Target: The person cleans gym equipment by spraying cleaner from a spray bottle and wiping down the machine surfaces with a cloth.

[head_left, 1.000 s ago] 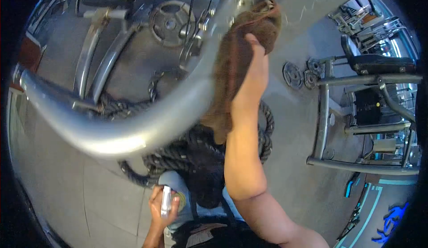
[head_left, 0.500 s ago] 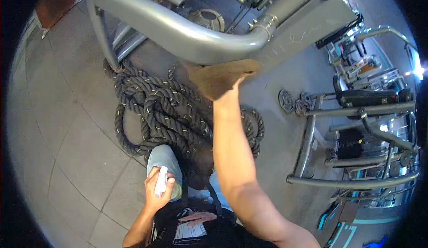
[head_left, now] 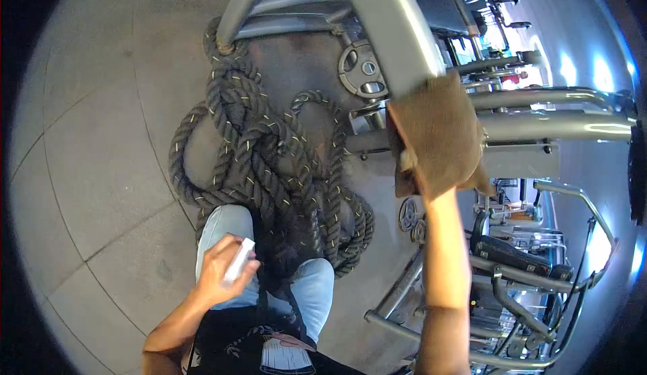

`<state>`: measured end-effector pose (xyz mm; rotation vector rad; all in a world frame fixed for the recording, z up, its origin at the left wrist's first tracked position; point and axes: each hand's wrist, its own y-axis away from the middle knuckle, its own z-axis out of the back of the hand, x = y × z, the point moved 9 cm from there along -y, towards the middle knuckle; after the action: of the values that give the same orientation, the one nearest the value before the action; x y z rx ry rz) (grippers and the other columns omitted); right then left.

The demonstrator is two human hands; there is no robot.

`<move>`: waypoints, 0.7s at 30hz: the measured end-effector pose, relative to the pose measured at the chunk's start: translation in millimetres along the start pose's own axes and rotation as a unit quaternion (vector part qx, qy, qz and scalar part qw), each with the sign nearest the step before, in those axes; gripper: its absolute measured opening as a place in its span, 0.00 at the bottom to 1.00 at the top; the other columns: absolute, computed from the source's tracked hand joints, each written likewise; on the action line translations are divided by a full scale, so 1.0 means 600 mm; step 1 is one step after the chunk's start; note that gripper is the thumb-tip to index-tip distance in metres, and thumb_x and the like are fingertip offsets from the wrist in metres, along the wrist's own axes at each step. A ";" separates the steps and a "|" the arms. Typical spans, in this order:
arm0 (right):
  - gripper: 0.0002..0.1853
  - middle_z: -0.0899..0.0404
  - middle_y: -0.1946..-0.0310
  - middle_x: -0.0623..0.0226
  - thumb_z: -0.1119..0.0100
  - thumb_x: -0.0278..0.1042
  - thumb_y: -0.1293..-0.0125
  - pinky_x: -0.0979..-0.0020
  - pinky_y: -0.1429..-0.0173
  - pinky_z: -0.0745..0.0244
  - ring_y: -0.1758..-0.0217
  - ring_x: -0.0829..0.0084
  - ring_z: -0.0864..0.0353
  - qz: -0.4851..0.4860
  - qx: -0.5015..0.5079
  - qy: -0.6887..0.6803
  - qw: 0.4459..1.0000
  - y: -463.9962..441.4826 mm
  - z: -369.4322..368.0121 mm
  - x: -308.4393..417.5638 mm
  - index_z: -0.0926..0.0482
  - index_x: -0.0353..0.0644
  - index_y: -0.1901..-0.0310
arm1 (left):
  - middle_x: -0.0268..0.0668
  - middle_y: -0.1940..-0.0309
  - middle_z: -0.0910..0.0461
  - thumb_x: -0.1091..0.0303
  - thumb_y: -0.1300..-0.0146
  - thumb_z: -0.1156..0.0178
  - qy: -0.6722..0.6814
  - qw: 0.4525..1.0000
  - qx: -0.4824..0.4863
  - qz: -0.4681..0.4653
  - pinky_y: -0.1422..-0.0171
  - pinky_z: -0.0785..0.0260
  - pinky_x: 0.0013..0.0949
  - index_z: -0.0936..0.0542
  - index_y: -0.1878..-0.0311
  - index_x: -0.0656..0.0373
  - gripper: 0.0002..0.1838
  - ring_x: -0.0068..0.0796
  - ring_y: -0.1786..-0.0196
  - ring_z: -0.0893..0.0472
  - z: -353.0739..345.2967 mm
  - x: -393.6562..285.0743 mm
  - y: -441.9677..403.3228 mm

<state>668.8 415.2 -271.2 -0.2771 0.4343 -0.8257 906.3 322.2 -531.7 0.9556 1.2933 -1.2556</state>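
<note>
Two hands are busy. The right hand (head_left: 408, 161), arm stretched forward, is mostly covered by the brown cloth (head_left: 443, 132) it holds, so how its fingers sit I cannot tell. Just ahead of that hand, the cloth overlaps the near end of a thick silver bar (head_left: 391, 31). The left hand (head_left: 219, 268) curls around a white object (head_left: 239, 262), partly hidden by the fingers, over one knee (head_left: 226, 225). Ahead of and between the hands, black rope (head_left: 253, 146) lies heaped on the floor; a weight plate (head_left: 354, 81) is ahead-left of the right hand.
</note>
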 end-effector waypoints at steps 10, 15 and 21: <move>0.15 0.18 0.59 0.54 0.33 0.40 0.45 0.61 0.53 0.21 0.56 0.53 0.16 0.123 -0.037 0.100 0.987 -0.229 -0.091 0.048 0.16 0.37 0.62 | 0.45 0.61 0.20 0.64 0.44 0.29 -0.053 0.997 0.061 -0.006 0.60 0.23 0.42 0.18 0.63 0.65 0.13 0.47 0.65 0.17 -0.057 -0.008 -0.017; 0.20 0.20 0.62 0.59 0.32 0.51 0.46 0.62 0.56 0.20 0.54 0.62 0.16 -0.096 0.014 0.100 0.990 -0.056 -0.002 0.033 0.17 0.44 0.61 | 0.44 0.63 0.20 0.63 0.44 0.30 -0.073 0.995 0.062 -0.024 0.60 0.24 0.42 0.18 0.64 0.64 0.13 0.47 0.65 0.17 -0.064 -0.007 -0.017; 0.21 0.20 0.61 0.59 0.32 0.54 0.46 0.62 0.56 0.20 0.54 0.62 0.17 -0.028 0.021 0.088 0.996 0.067 0.019 -0.015 0.17 0.44 0.61 | 0.44 0.63 0.20 0.64 0.44 0.29 -0.073 0.995 0.065 -0.019 0.60 0.23 0.42 0.18 0.64 0.64 0.12 0.47 0.66 0.17 -0.065 -0.002 -0.015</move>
<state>694.9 449.1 -275.1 -0.1793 0.5750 -0.9167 891.8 359.8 -533.0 0.9157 1.1306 -1.4268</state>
